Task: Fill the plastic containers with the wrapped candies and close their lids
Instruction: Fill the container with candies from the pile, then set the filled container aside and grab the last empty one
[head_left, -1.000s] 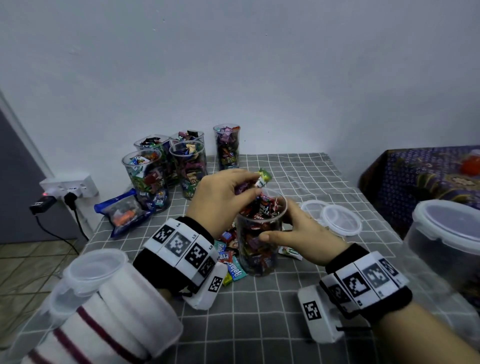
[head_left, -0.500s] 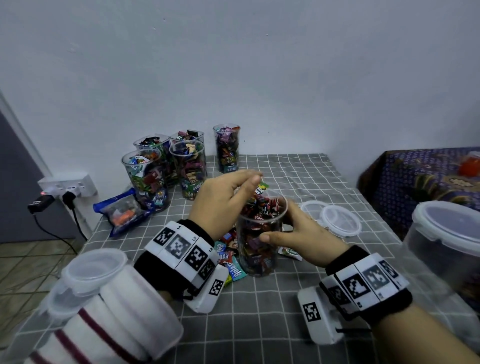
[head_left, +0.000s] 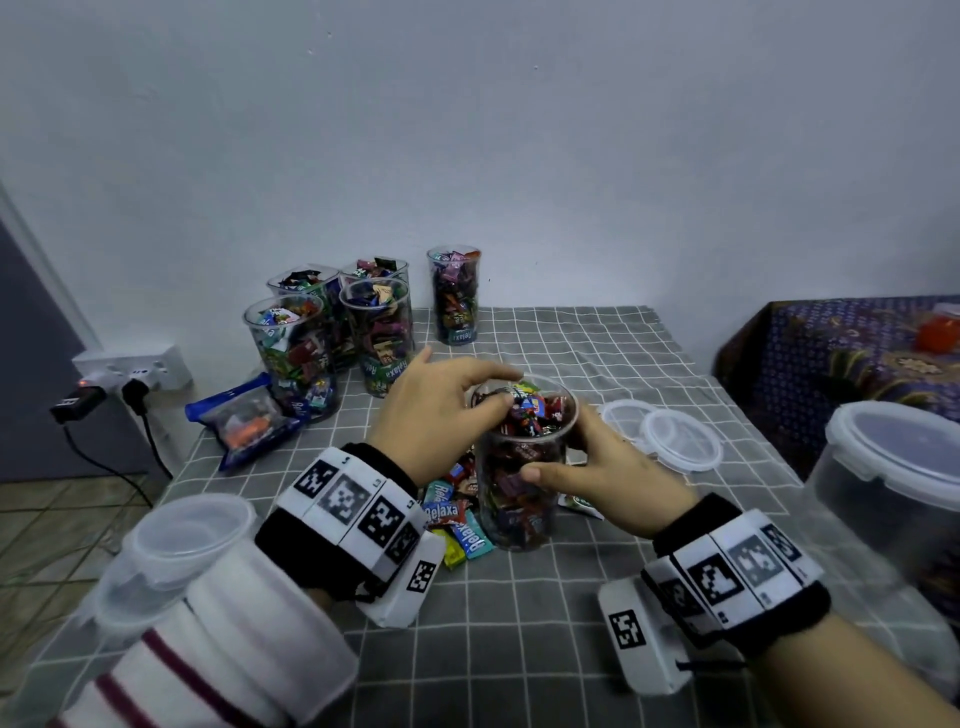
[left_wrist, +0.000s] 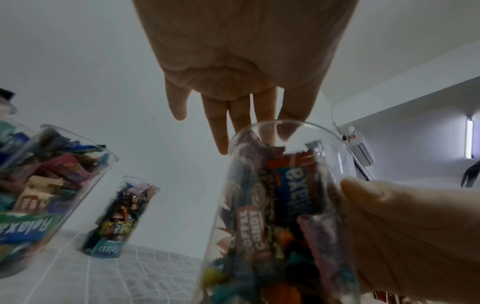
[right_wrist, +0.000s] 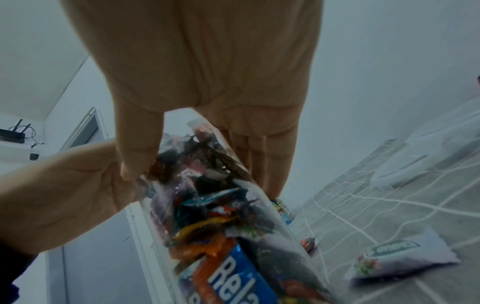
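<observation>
A clear plastic container (head_left: 522, 467) stands at the middle of the checked tablecloth, packed to the rim with wrapped candies (head_left: 530, 410). My right hand (head_left: 597, 470) grips its side, thumb toward me and fingers round the far wall. My left hand (head_left: 441, 410) hovers over the mouth with straight fingers, their tips touching the top candies. The left wrist view shows those fingers (left_wrist: 244, 115) reaching into the container (left_wrist: 280, 205). Loose candies (head_left: 457, 519) lie at its foot on the left. Two round clear lids (head_left: 680, 439) lie to its right.
Several filled, lidless containers (head_left: 293, 353) stand at the back left by the wall, with a blue snack bag (head_left: 244, 421) before them. A large lidded tub (head_left: 893, 467) is at the right edge, another (head_left: 171, 545) near left. A white packet (right_wrist: 400, 259) lies beside the container.
My left hand let go of the green-wrapped candy it pinched over the container; its fingers have straightened and lowered onto the top candies. The right hand kept its grip.
</observation>
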